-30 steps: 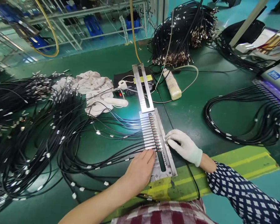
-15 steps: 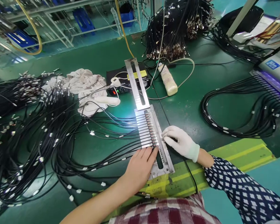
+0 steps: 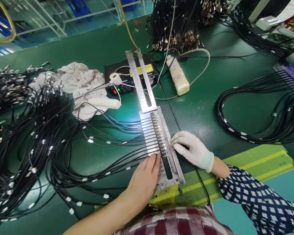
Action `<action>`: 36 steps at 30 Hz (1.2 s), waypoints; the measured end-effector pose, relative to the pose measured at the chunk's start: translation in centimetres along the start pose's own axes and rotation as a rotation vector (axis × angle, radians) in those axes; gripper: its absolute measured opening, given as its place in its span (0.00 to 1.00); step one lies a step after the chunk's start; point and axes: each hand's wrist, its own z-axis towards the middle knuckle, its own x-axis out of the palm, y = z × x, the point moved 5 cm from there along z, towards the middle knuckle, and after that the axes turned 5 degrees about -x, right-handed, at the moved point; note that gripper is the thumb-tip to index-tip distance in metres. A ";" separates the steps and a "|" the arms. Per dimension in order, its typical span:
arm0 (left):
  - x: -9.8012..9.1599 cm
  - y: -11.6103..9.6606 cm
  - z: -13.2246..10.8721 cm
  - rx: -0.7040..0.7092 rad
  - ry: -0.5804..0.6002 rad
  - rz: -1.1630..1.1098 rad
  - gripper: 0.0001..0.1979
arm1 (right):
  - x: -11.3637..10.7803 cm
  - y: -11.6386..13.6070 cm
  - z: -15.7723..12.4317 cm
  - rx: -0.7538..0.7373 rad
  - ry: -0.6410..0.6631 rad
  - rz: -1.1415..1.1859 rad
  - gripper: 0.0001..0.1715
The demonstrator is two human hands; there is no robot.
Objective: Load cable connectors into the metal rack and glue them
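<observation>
A slotted metal fixture (image 3: 167, 130) lies on the green bench, with a row of black cables (image 3: 127, 160) laid into it from the left. Their small stripped connector ends (image 3: 157, 132) line up along the slot. My bare left hand (image 3: 144, 178) is at the fixture's lower left, its fingertips closed on the lowest cable at the slot's edge. In a white glove, my right hand (image 3: 193, 151) has thumb and fingers drawn together against the fixture's right rail; anything small between them is hidden. A slotted metal cover plate (image 3: 136, 73) stretches away from the fixture's far end.
Behind the plate sits a black control box (image 3: 124, 88) with lit indicators. A white cloth (image 3: 80, 78), a white handpiece (image 3: 105, 102) and a wrapped bottle (image 3: 178, 76) are near it. Cable bundles (image 3: 34, 130) crowd the left; looped cables (image 3: 225, 120) lie right. Green tape (image 3: 257, 160) covers the front edge.
The view has shifted slightly. My left fingertips have drawn back a little left, off the connector ends and onto the cable. My right hand stays at the rail.
</observation>
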 end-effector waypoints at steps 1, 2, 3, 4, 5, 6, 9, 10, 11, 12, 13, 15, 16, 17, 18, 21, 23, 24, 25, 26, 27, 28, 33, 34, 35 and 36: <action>-0.1 0.0 0.1 0.012 -0.004 0.007 0.24 | 0.0 0.0 0.0 0.005 -0.001 -0.001 0.16; -0.2 0.0 0.2 0.020 -0.008 0.014 0.24 | 0.0 0.0 0.1 0.008 -0.002 -0.002 0.15; -0.4 0.0 0.3 0.024 -0.008 0.022 0.25 | -0.1 0.0 0.1 0.008 -0.003 -0.002 0.15; -0.6 -0.1 0.4 0.027 -0.011 0.030 0.24 | -0.1 0.0 0.2 0.007 -0.002 -0.002 0.16; -0.8 -0.1 0.5 0.026 -0.012 0.039 0.24 | -0.1 0.1 0.2 0.006 -0.001 0.000 0.16; -1.0 -0.1 0.6 0.017 -0.014 0.047 0.23 | -0.1 0.1 0.3 0.005 0.002 0.002 0.16; -1.3 -0.2 0.7 -0.031 -0.033 0.063 0.20 | -0.1 0.2 0.3 0.009 0.003 0.007 0.17; -1.3 -0.3 0.7 -0.036 -0.035 0.067 0.20 | -0.2 0.2 0.4 0.012 0.004 0.007 0.17; -1.3 -0.5 0.7 -0.032 -0.032 0.070 0.20 | -0.2 0.2 0.4 0.013 0.003 0.006 0.17; -1.2 -0.6 0.7 -0.021 -0.025 0.073 0.21 | -0.2 0.2 0.4 0.014 0.004 0.005 0.17; -1.0 -0.7 0.7 -0.010 -0.017 0.076 0.21 | -0.2 0.2 0.4 0.014 0.005 0.004 0.17; -0.9 -0.9 0.6 -0.004 -0.014 0.085 0.22 | -0.2 0.2 0.4 0.013 0.004 0.004 0.16; -1.0 -0.9 0.7 -0.004 -0.019 0.088 0.22 | -0.2 0.1 0.4 0.014 0.003 0.004 0.15; -1.0 -0.9 0.7 -0.004 -0.024 0.089 0.22 | -0.2 0.1 0.4 0.015 0.002 0.005 0.15; -1.2 -0.9 0.8 -0.006 -0.028 0.085 0.22 | -0.2 0.1 0.4 0.015 0.003 0.005 0.14; -1.7 -0.4 1.1 -0.015 -0.040 0.024 0.20 | -0.2 0.1 0.4 0.013 0.011 -0.002 0.13; -1.9 0.2 1.5 -0.026 -0.051 -0.026 0.19 | -0.2 0.1 0.4 0.011 0.015 -0.010 0.13; -1.8 0.5 1.6 -0.037 -0.048 -0.035 0.20 | -0.2 0.1 0.4 0.013 0.017 -0.013 0.13; -1.6 0.8 1.8 -0.054 -0.032 -0.035 0.23 | -0.2 0.1 0.4 0.018 0.017 -0.014 0.14; -1.3 1.1 1.9 -0.074 -0.006 -0.029 0.29 | -0.2 0.1 0.4 0.026 0.018 -0.013 0.14; -0.9 1.4 2.0 -0.093 0.027 -0.025 0.36 | -0.2 0.1 0.4 0.035 0.021 -0.012 0.14; -0.4 1.6 2.0 -0.106 0.060 -0.026 0.43 | -0.2 0.0 0.4 0.044 0.023 -0.013 0.15; 0.9 2.0 2.0 -0.104 0.121 -0.078 0.50 | -0.2 -0.1 0.6 0.048 0.033 -0.020 0.15; 0.8 2.0 2.0 -0.104 0.116 -0.084 0.50 | -0.2 -0.1 0.6 0.046 0.032 -0.018 0.15; 0.7 2.1 2.0 -0.100 0.108 -0.091 0.50 | -0.3 -0.1 0.6 0.041 0.030 -0.015 0.15; 0.5 2.1 2.0 -0.098 0.099 -0.101 0.49 | -0.3 -0.1 0.7 0.037 0.029 -0.010 0.15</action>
